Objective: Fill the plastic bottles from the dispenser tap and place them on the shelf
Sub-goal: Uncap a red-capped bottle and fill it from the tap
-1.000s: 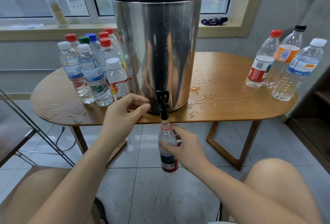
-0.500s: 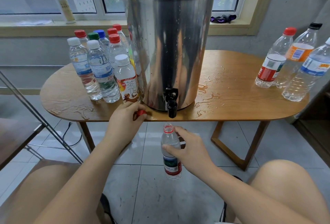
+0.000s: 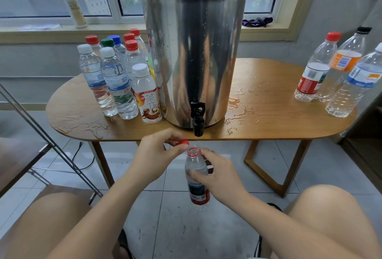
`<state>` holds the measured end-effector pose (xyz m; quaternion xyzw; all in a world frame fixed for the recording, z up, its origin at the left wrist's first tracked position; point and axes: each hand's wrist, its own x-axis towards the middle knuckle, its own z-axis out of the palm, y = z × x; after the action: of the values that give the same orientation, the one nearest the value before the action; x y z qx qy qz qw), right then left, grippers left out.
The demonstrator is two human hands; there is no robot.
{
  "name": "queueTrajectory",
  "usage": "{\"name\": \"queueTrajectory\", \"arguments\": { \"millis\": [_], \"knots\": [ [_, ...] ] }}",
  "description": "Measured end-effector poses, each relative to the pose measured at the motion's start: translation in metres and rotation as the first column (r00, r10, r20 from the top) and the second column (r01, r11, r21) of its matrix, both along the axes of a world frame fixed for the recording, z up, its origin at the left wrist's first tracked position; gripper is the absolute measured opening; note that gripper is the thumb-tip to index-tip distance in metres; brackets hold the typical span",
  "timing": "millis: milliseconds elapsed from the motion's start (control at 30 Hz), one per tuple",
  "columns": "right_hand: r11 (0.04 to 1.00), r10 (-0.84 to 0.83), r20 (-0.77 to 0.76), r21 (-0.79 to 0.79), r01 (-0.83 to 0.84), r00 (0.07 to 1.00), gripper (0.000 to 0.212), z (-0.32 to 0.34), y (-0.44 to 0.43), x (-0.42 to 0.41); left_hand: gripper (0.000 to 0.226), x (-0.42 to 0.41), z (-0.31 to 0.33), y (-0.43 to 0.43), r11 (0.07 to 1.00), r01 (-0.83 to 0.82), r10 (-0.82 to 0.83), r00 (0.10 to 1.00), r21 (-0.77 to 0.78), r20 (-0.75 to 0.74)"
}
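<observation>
Lower centre: the uncapped bottle [image 3: 197, 188] is gripped upright by the right hand [image 3: 215, 173], fingers curled round its upper body, below the table edge. Just left of its mouth, the red cap [image 3: 183, 142] is pinched between thumb and fingertips of the left hand [image 3: 157, 151], not on the neck. Directly above, the black tap [image 3: 198, 121] is seen at the base of the steel dispenser [image 3: 194, 52], stood on the wet wooden table [image 3: 279, 118]. Capped bottles [image 3: 115, 85] are grouped centre left; three more bottles [image 3: 339, 66] are stood at the right edge. A pump bottle [image 3: 74, 4] is seen on the sill, upper left.
</observation>
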<state>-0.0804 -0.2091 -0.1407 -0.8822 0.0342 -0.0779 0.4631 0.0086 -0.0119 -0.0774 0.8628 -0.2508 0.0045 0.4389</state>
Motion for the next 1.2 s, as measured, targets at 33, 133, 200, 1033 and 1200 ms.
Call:
{"name": "queueTrajectory", "arguments": {
  "millis": [33, 133, 200, 1033, 1200],
  "knots": [
    [1.000, 0.006, 0.002, 0.004, -0.006, 1.000, 0.059, 0.000, 0.001, 0.000, 0.016, -0.002, -0.001, -0.001, 1.000, 0.024, -0.024, 1.000, -0.002, -0.010],
    [1.000, 0.023, 0.011, -0.011, -0.023, 1.000, 0.055, -0.001, 0.003, -0.001, 0.018, -0.006, -0.004, -0.004, 0.998, 0.060, -0.060, 0.998, -0.014, -0.002],
    [0.999, 0.033, 0.011, -0.034, -0.032, 0.999, 0.054, -0.003, 0.005, -0.002, 0.020, -0.006, -0.006, -0.004, 0.998, 0.070, -0.070, 0.997, 0.005, 0.045],
    [0.996, 0.073, 0.019, -0.048, -0.072, 0.997, 0.042, -0.006, 0.009, -0.002, 0.024, 0.000, 0.010, -0.002, 0.917, 0.190, -0.217, 0.975, 0.351, 0.040],
    [0.995, 0.076, 0.013, -0.068, -0.075, 0.997, 0.046, -0.005, 0.009, -0.005, 0.039, 0.000, 0.011, -0.007, 0.921, 0.093, -0.122, 0.991, 0.378, 0.054]
  ]
}}
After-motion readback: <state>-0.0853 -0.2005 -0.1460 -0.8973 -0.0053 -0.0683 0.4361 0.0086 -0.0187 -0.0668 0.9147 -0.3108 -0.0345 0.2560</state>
